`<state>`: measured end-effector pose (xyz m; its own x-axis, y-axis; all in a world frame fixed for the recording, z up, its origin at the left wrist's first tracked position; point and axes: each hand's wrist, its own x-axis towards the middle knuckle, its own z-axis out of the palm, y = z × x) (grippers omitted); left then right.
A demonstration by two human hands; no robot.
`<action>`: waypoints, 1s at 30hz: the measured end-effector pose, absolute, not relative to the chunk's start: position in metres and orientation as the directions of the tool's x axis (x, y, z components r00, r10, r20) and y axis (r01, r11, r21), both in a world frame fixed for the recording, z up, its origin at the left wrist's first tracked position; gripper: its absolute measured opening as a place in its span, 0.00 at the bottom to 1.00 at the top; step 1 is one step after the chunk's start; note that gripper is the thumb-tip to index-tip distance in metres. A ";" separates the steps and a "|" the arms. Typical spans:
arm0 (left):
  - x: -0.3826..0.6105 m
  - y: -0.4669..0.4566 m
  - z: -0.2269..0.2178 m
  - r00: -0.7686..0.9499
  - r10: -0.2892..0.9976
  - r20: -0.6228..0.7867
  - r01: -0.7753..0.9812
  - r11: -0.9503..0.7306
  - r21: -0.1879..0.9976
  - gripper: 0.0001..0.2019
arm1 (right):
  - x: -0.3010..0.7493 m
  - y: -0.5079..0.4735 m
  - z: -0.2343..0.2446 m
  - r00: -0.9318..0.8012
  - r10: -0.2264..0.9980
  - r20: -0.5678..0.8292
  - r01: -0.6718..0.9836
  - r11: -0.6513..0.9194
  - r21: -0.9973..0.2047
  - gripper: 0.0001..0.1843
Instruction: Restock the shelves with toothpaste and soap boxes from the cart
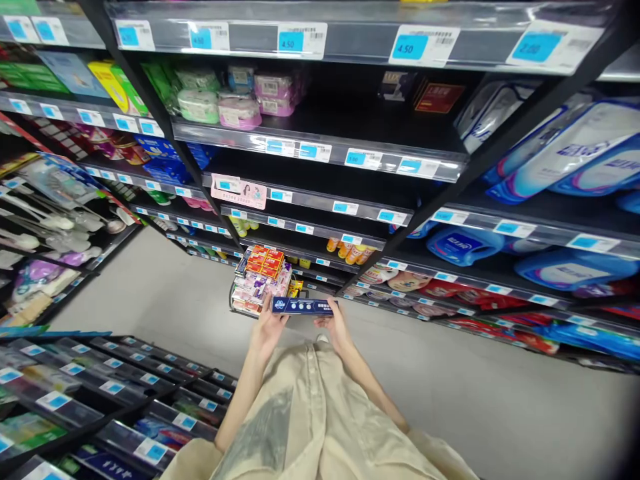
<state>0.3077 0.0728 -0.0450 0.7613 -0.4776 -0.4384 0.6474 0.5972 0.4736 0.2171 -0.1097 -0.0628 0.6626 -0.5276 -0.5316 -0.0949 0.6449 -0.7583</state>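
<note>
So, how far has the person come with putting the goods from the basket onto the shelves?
Both hands, left hand and right hand, hold one long blue box level by its ends, above the floor. The basket behind it is full of red and pink packs, so most goods appear unshelved. The black shelves ahead have wide bare stretches, with only a few items at the back.

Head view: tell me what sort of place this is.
Most likely a supermarket aisle: black shelves edged with blue price tags, detergent refill pouches, and a basket of boxed goods beyond the long blue box held in both hands.
</note>
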 end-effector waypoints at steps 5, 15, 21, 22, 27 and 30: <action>0.305 0.078 -0.050 0.762 -0.445 -0.471 0.646 0.573 0.504 0.38 | 0.216 -0.108 -0.065 0.643 -0.555 -0.528 -0.123 0.606 -0.786 0.32; 0.299 0.080 -0.046 0.781 -0.440 -0.443 0.624 0.536 0.568 0.44 | 0.215 -0.107 -0.063 0.646 -0.596 -0.477 -0.091 0.560 -0.823 0.29; 0.301 0.077 -0.051 0.762 -0.433 -0.481 0.647 0.527 0.551 0.38 | 0.214 -0.106 -0.066 0.622 -0.599 -0.504 -0.109 0.571 -0.813 0.31; 0.301 0.076 -0.052 0.762 -0.431 -0.484 0.648 0.532 0.545 0.37 | 0.214 -0.106 -0.066 0.625 -0.594 -0.506 -0.113 0.572 -0.812 0.31; 0.304 0.076 -0.054 0.760 -0.412 -0.503 0.647 0.550 0.528 0.35 | 0.215 -0.105 -0.065 0.632 -0.578 -0.517 -0.124 0.583 -0.803 0.33; 0.305 0.077 -0.057 0.767 -0.405 -0.498 0.639 0.548 0.539 0.36 | 0.217 -0.104 -0.064 0.654 -0.564 -0.504 -0.121 0.580 -0.806 0.33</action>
